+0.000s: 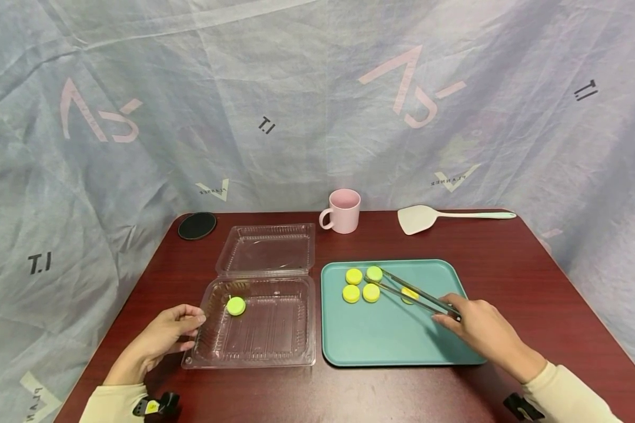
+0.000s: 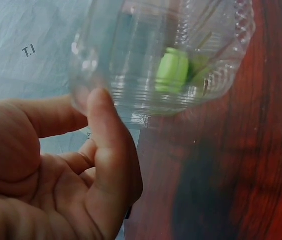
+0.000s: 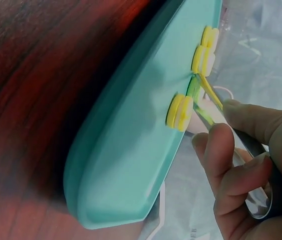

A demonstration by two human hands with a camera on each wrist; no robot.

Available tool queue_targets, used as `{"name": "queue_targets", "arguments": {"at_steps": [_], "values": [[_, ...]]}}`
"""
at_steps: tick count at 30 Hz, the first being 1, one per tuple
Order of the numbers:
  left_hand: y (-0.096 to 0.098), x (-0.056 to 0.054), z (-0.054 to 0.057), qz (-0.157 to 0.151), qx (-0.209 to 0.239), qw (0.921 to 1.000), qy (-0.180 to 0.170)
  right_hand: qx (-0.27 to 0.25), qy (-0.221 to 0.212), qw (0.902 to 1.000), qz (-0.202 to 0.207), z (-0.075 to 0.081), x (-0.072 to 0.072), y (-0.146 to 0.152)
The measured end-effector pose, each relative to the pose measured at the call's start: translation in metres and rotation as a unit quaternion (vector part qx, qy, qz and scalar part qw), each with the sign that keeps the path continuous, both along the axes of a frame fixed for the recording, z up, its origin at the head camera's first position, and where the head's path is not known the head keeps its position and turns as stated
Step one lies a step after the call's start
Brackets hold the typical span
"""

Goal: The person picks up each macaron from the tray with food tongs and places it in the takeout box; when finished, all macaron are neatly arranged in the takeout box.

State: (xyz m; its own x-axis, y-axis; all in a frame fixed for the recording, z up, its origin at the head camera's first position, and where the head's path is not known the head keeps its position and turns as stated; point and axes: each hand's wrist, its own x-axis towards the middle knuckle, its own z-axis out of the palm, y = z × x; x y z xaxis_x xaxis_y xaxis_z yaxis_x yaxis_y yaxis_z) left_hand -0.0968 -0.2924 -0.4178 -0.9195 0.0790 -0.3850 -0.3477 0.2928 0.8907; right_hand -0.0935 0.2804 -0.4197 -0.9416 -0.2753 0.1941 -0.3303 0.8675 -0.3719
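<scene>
While my right hand [image 1: 484,332] grips the tongs [image 1: 415,292], their tips close on the green macaron [image 1: 374,273] at the far end of the teal tray [image 1: 391,341], beside three yellow ones. My left hand [image 1: 164,341] pinches the clear container [image 1: 259,329] rim. I judge the smooth disc could slip out if the squeeze is uneven.

The backdrop cloth [image 1: 317,106] carries the letters "T.I" in black print in 3 places, one also readable in the left wrist view, plus small "PLANNER" wording on pale chevron marks.
</scene>
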Motion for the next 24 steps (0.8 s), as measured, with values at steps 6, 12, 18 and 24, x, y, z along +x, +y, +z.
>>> {"name": "queue_targets", "arguments": {"at_steps": [6, 12, 18, 24], "values": [[0.000, 0.000, -0.001, 0.003, 0.000, 1.0000, 0.000, -0.003, 0.003, 0.9999, -0.011, 0.002, 0.001, -0.001], [-0.001, -0.001, -0.002, 0.005, 0.001, 1.0000, -0.003, -0.008, 0.004, 0.9999, -0.012, 0.006, 0.000, -0.004], [-0.002, 0.000, -0.002, 0.000, 0.003, 1.0000, 0.001, -0.024, 0.013, 0.9996, -0.002, 0.010, -0.002, -0.011], [-0.002, 0.000, -0.003, 0.001, 0.005, 1.0000, -0.002, -0.024, 0.026, 0.9993, 0.011, 0.014, -0.006, -0.024]]}}
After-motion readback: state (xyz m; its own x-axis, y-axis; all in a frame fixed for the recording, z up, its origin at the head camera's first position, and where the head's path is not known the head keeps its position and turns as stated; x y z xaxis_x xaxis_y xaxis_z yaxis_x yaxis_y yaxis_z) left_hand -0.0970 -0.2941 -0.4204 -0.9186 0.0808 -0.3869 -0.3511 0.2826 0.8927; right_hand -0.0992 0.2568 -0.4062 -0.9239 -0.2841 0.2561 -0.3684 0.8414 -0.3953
